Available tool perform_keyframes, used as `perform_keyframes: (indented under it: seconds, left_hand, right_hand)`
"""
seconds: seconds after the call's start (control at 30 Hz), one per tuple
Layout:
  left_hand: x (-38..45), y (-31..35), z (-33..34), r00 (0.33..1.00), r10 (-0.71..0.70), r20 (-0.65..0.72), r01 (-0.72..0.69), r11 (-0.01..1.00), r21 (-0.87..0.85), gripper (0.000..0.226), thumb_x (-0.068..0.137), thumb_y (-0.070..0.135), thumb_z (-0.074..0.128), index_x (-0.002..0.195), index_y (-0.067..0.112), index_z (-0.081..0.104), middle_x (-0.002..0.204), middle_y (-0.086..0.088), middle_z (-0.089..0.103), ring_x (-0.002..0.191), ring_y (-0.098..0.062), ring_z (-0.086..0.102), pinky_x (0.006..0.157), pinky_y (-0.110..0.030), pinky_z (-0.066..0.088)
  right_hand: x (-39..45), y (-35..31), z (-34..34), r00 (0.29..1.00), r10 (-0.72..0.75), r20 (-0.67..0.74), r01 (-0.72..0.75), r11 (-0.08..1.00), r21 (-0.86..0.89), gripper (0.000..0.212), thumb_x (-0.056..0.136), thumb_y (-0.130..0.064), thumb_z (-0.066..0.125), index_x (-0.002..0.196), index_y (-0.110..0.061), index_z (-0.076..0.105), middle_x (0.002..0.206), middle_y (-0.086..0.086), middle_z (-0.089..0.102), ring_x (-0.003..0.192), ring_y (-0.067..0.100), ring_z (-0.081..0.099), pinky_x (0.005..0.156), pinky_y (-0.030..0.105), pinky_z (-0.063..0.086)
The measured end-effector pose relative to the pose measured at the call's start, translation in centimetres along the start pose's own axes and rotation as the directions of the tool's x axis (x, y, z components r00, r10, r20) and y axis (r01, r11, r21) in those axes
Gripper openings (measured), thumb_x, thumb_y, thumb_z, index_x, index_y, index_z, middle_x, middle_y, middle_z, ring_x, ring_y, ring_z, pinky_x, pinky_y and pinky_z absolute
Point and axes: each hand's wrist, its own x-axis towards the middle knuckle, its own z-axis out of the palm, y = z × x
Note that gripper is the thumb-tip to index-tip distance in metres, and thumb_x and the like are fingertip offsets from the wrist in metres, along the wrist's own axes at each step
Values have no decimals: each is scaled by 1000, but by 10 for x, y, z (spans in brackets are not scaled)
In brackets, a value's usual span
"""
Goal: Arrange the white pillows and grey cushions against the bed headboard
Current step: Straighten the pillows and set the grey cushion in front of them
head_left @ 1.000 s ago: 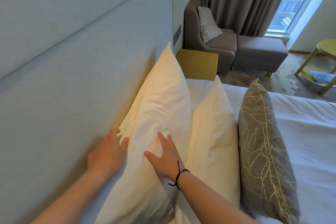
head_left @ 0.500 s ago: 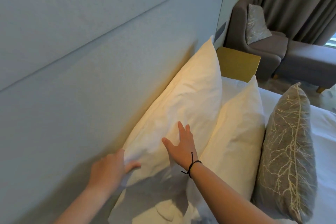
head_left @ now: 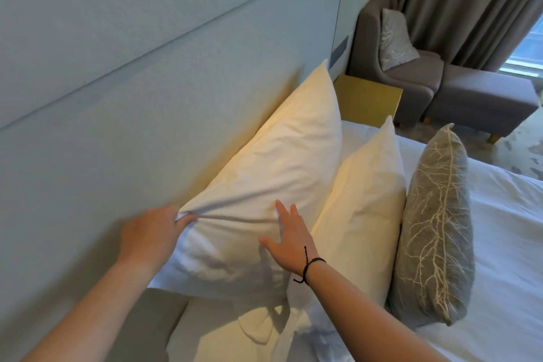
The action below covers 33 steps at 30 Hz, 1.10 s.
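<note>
While the back pillow [head_left: 264,185] leans on the headboard [head_left: 147,132], left hand [head_left: 150,235] pinches its near top corner, fabric bunched in curled fingers. Right hand [head_left: 289,239] lies flat on the pillow face, fingers straight, holding nothing. Just right of that palm stands the second pillow [head_left: 364,200], then the grey cushion [head_left: 435,226]. Judgement: pull the corner taut and level while pressing the face back; its lower edge is probably off the mattress, view unclear.
</note>
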Motion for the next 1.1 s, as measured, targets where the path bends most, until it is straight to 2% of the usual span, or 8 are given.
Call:
perform_keyframes:
  seconds: [0.1,0.2,0.3,0.4,0.5,0.6,0.8,1.1]
  left_hand:
    - [-11,15,4,985,123,-125,-120,992,33,24,89,44,63,99,22,59,89,-7,66,79,-34,62,64,-39,47]
    - [-33,57,20,878,389,-280,-396,918,32,34,87,32,63,117,17,63,114,-9,65,99,-33,61,84,-45,50]
    - [-55,116,57,854,515,-72,-519,838,-167,43,87,45,54,123,22,61,128,-3,61,113,-26,59,95,-39,48]
    - [-58,168,109,833,389,392,-220,885,-411,61,90,59,47,141,25,42,145,2,46,130,-19,46,104,-33,38]
    - [-43,205,149,733,247,634,148,852,-503,80,87,65,51,148,14,35,150,-5,43,135,-24,44,107,-34,36]
    - [-19,229,168,759,110,641,284,831,-479,76,83,63,59,138,11,48,137,-8,57,120,-27,56,97,-34,45]
    - [20,264,165,869,129,478,159,841,-517,41,80,53,68,76,12,65,73,-1,65,67,-18,64,47,-25,39]
    - [8,262,141,885,349,310,-203,886,-418,57,99,41,44,48,15,46,49,1,48,51,-16,50,48,-29,30]
  right_hand:
    - [-13,26,-4,997,68,-21,-69,994,-87,89,83,-64,54,149,-50,-4,164,-1,-6,150,24,2,118,56,17]
    - [-31,59,-12,987,145,-77,-155,977,-149,85,86,-61,52,150,-48,-2,164,-2,-7,150,25,-5,118,55,6]
    - [-52,90,-17,953,287,-98,-294,953,-75,85,86,-59,53,151,-45,1,164,-4,-9,150,24,-10,118,55,2]
    - [-72,113,-16,918,385,-94,-382,923,50,88,84,-67,50,153,-40,3,163,-7,-11,150,22,-10,119,54,10]
    - [-88,131,-10,913,397,-93,-378,910,170,89,84,-68,51,154,-40,4,163,-8,-11,150,18,-9,120,47,15]
    - [-99,144,-2,906,407,-113,-361,885,294,87,83,-67,54,153,-42,7,163,-9,-9,150,15,-6,120,41,16]
    - [-103,151,6,908,391,-152,-328,888,323,90,79,-74,47,152,-42,8,163,-9,-6,150,15,-2,118,44,22]
    - [-95,158,-4,883,449,-136,-323,792,519,89,80,-69,55,152,-41,11,164,-6,-7,150,15,1,120,41,19]
